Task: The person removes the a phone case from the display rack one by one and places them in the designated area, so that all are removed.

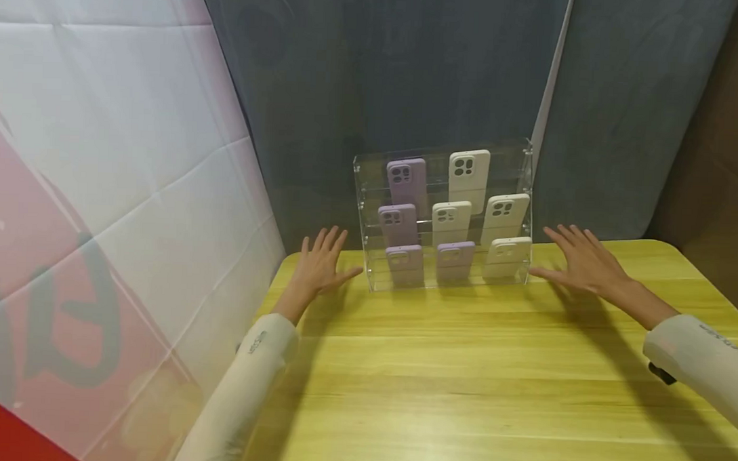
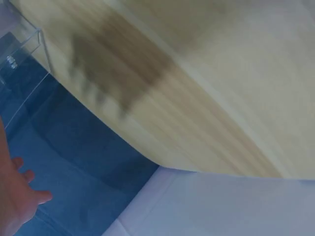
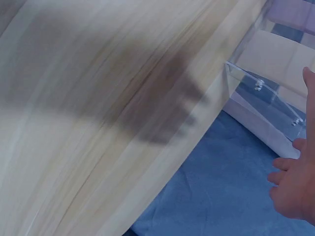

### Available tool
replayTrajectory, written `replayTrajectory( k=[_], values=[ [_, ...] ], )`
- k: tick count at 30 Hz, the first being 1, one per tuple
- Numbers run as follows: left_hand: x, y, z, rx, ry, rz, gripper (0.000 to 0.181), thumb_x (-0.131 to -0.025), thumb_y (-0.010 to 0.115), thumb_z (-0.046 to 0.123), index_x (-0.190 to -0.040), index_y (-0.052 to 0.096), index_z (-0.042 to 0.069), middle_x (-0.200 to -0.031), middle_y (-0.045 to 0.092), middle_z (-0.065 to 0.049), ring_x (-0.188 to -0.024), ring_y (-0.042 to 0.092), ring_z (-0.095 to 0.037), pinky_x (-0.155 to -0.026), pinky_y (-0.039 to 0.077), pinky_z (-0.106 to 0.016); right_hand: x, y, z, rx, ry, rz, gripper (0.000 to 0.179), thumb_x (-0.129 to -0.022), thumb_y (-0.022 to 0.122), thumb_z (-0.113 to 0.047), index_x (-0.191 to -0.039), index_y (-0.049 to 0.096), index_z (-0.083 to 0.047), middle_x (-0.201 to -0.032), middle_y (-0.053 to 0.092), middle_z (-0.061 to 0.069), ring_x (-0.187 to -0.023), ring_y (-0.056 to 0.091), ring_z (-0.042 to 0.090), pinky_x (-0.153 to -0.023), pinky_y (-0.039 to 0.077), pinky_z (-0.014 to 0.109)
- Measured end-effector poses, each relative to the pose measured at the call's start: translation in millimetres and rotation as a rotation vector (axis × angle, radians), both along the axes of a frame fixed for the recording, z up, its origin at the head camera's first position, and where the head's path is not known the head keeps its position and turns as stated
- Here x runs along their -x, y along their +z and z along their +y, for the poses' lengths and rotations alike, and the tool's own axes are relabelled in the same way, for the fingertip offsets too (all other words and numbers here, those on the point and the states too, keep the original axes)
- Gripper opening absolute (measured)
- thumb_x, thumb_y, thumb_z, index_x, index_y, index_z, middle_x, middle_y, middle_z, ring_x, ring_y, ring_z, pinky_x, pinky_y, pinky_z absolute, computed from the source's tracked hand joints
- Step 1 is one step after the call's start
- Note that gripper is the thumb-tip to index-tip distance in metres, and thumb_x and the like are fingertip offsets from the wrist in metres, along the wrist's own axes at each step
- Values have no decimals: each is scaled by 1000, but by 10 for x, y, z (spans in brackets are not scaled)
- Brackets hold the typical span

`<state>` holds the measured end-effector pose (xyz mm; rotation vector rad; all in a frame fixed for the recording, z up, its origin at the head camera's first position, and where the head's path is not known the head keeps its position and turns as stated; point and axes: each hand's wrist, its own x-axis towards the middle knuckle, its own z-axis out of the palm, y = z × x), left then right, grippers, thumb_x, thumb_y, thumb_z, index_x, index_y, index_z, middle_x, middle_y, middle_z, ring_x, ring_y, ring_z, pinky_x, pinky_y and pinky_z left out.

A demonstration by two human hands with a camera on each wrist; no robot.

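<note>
A clear acrylic display rack stands at the back of the wooden table in the head view, holding several purple and off-white phone cases in three tiers. A purple case and an off-white case lean in the top tier. To the rack's left is my left hand, fingers spread and holding nothing. On the other side my right hand is likewise spread, also holding nothing. Each thumb points at the rack's side; whether either touches it I cannot tell. Both wrist views show a corner of the rack near the hand.
The yellowish wooden table extends toward me, with rounded far corners. Behind it hangs a dark grey-blue curtain. A white and pink printed fabric wall borders the left, and a brown panel the right.
</note>
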<state>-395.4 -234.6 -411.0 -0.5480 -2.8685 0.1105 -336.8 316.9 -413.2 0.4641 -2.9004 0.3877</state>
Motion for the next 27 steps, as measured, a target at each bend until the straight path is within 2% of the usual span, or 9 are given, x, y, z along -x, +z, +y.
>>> replayTrajectory(
  k=[6, 16, 22, 27],
  values=[
    [38, 108, 65, -37, -9, -7, 101, -96, 49, 75, -168, 14, 13, -173, 15, -16, -157, 16, -41, -125, 12, -69, 9, 43, -35, 1, 5, -7, 102, -91, 68, -64, -161, 30, 0, -162, 28, 35, -151, 22, 53, -128, 9, 63],
    [105, 174, 183, -132, -35, -53, 99, -97, 50, 72, -168, 12, 14, -173, 16, -16, -157, 18, -41, -127, 11, -66, 20, 80, -121, 78, 5, -17, 98, -90, 71, -62, -160, 35, -3, -161, 33, 34, -149, 27, 53, -124, 18, 68],
    [125, 172, 238, -192, -53, -70, 96, -99, 50, 68, -167, 11, 12, -172, 17, -17, -157, 18, -40, -128, 15, -63, 8, 84, -169, 97, 19, 15, 91, -91, 74, -56, -159, 39, -6, -156, 40, 34, -142, 37, 57, -109, 36, 77],
    [162, 137, 281, -274, -81, -87, 94, -102, 53, 61, -168, 9, 11, -172, 17, -18, -156, 21, -40, -127, 21, -60, 10, 82, -189, 137, 52, 67, 83, -91, 80, -42, -156, 44, -5, -150, 50, 31, -132, 52, 53, -98, 51, 71]
  ],
)
